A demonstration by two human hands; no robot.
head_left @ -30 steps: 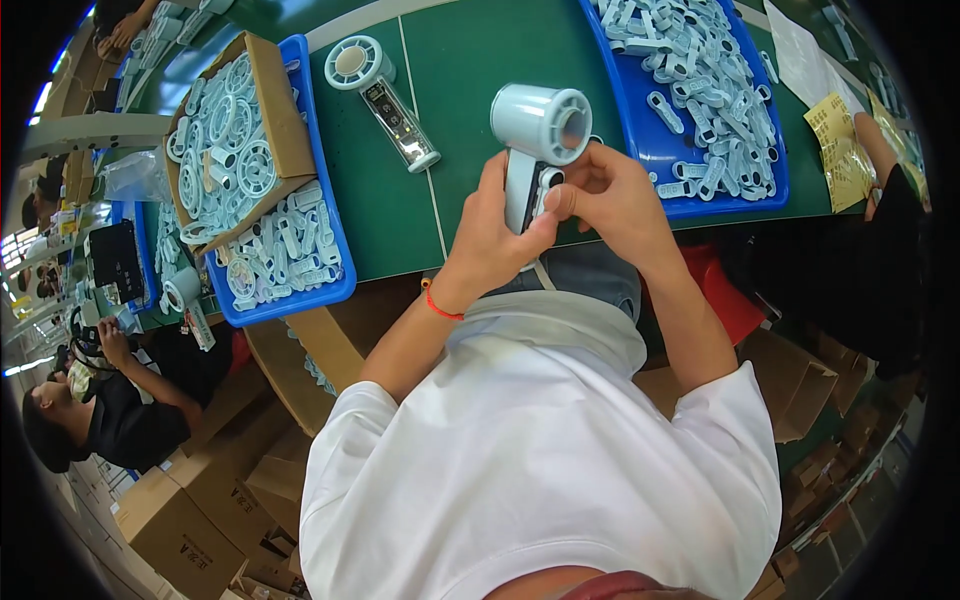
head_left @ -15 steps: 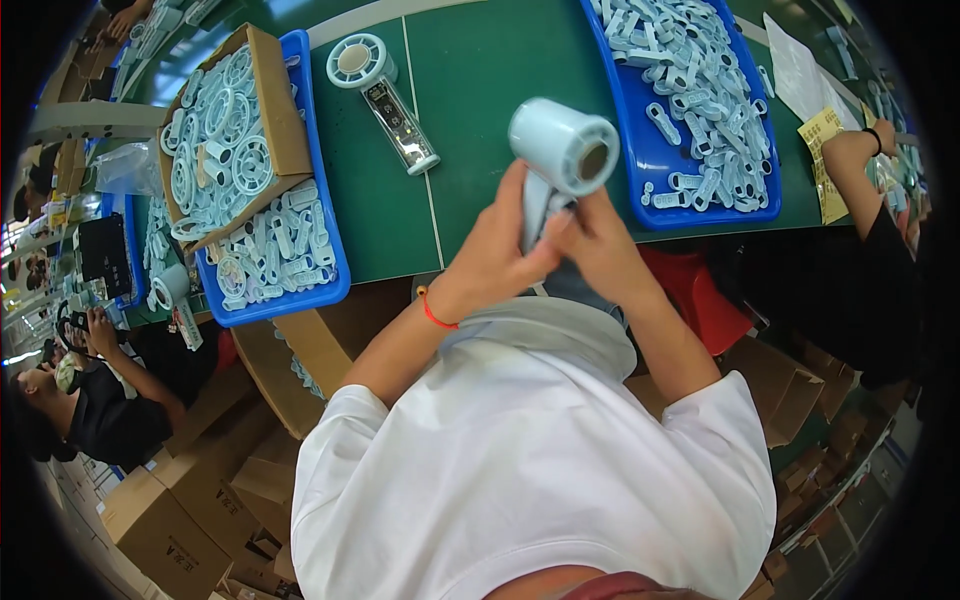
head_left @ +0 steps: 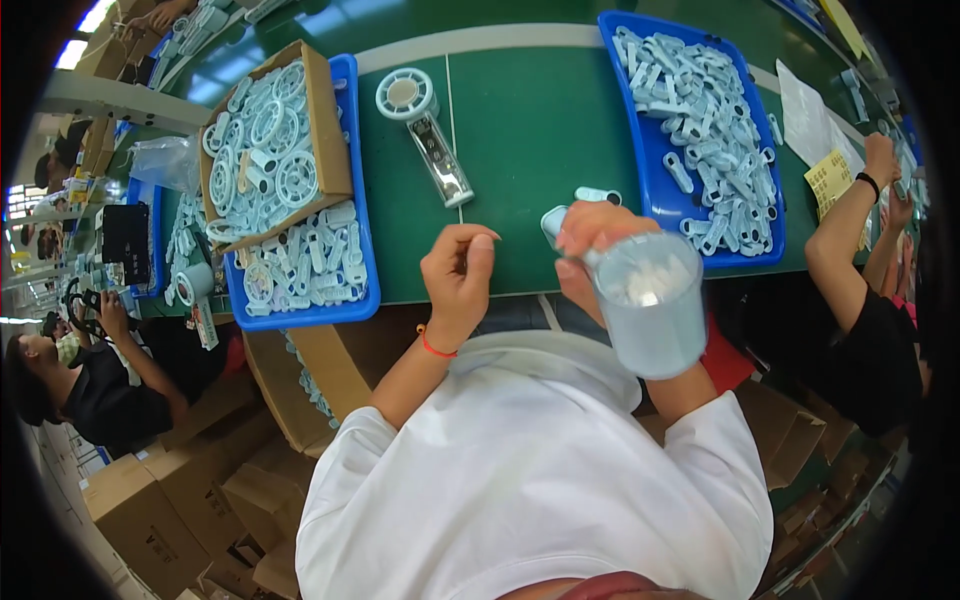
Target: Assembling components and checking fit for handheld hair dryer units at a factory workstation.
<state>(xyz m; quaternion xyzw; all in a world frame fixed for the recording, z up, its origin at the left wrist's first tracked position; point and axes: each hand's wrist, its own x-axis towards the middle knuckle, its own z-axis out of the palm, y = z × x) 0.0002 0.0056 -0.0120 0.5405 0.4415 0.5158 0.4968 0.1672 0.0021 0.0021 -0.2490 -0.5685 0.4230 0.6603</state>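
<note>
Right hand (head_left: 600, 228): fingers wrapped around the narrow part of a handheld fan (head_left: 655, 325), grasping it. Fan is lifted off the table (head_left: 520, 130), in front of the white shirt and over the right forearm, its head nearest the camera.

Appearance of held fan: head is a smooth, pale blue-white cylinder, wide as a drinking cup, tilted, with a round end. Surface looks faintly cloudy; a bright glare spot and whitish patch sit on the upper part. Edges blurred, so fine detail cannot be read. A pale end pokes out past the fingers on their left; too smeared to identify surely.

Left hand (head_left: 458, 275): apart from the fan, fingers curled inward, thumb near the index finger. Cannot tell whether anything small is inside.

Second fan (head_left: 425, 135): lies on the green table beyond the left hand; spoked ring, beige centre disc, inner parts showing along the handle, pale end cap.

Small pale part (head_left: 598, 195) lies just beyond the right hand. Blue trays (head_left: 655, 160) of pale parts stand at both sides.
</note>
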